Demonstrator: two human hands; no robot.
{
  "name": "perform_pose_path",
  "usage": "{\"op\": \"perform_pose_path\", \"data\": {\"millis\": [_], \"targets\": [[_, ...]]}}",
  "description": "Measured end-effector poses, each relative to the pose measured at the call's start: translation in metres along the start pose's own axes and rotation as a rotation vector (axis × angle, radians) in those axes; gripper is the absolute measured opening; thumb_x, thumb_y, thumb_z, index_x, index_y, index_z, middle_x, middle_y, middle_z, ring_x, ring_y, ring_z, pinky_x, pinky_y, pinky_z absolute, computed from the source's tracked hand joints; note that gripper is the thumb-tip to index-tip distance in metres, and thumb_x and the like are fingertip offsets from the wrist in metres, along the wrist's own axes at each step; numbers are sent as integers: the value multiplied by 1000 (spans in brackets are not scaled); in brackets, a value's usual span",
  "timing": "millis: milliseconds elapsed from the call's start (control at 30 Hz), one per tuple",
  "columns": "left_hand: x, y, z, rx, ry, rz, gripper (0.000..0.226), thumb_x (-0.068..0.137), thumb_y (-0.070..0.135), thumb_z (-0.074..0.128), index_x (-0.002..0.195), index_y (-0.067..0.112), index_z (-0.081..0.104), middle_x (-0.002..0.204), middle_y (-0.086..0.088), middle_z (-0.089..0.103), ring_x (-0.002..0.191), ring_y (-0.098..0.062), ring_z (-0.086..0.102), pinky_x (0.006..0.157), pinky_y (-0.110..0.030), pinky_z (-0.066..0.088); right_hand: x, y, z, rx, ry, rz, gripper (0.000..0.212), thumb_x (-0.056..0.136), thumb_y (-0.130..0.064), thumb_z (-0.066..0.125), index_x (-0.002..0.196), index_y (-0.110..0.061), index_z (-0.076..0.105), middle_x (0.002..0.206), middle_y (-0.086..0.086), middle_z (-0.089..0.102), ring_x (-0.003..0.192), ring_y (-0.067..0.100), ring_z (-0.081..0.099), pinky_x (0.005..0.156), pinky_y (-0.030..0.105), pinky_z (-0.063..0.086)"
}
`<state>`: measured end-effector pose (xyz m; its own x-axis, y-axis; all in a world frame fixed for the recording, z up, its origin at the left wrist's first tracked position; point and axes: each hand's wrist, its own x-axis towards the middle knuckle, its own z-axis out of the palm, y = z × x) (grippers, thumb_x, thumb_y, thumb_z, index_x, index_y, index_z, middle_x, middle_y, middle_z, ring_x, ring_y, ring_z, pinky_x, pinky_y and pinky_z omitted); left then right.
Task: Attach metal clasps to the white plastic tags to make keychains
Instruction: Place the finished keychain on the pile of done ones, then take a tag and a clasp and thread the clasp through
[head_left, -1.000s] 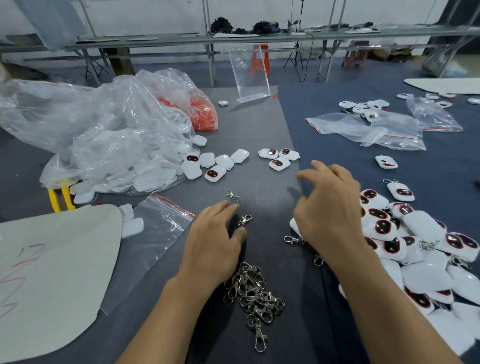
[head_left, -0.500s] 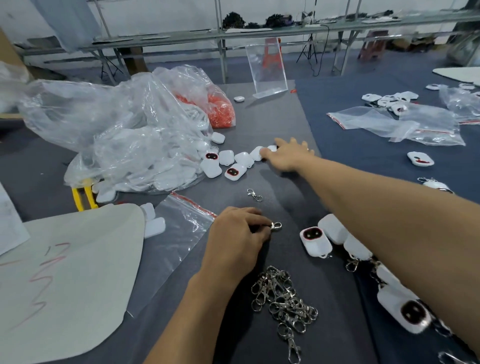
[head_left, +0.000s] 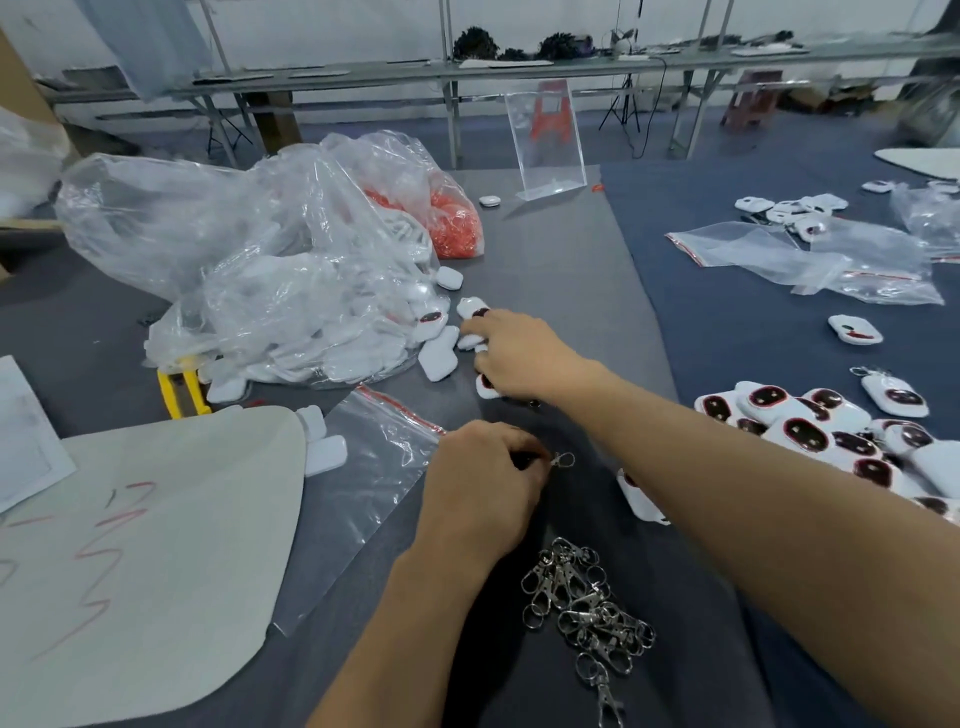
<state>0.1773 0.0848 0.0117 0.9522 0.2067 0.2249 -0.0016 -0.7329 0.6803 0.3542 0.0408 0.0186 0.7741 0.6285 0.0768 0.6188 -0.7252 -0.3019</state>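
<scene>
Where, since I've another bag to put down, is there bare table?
Bare grey cloth between the clear stand and the right hand; bare blue cloth between the flat zip bags and the finished tag pile. Crowded around the big bag, left hand and clasp pile.

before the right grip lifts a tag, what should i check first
1. Left grip holds a metal clasp, its ring poking out past the fingers: ok.
2. Right grip rests on the loose white tags beside the clear bag: ok.
3. Right grip has just one tag pinched: cannot tell, its fingers cover several.
4. Tag's hole turned toward the clasp: cannot tell.
5. Spare clasp pile lies close by the left wrist: ok.
6. Finished keychains lie apart from the loose tags, across the right forearm: ok.
</scene>
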Motion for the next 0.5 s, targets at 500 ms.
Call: {"op": "perform_pose_path", "data": {"millis": [500], "targets": [[-15,17,-6,-529,175,-195,26,77,11,81,80,36,80,69,11,75,65,-6,72,64,-24,54,-175,-31,-27,1015,407,357,25,94,-12,60,104,-29,76,80,1,74,68,21,67,64,39,55]]}}
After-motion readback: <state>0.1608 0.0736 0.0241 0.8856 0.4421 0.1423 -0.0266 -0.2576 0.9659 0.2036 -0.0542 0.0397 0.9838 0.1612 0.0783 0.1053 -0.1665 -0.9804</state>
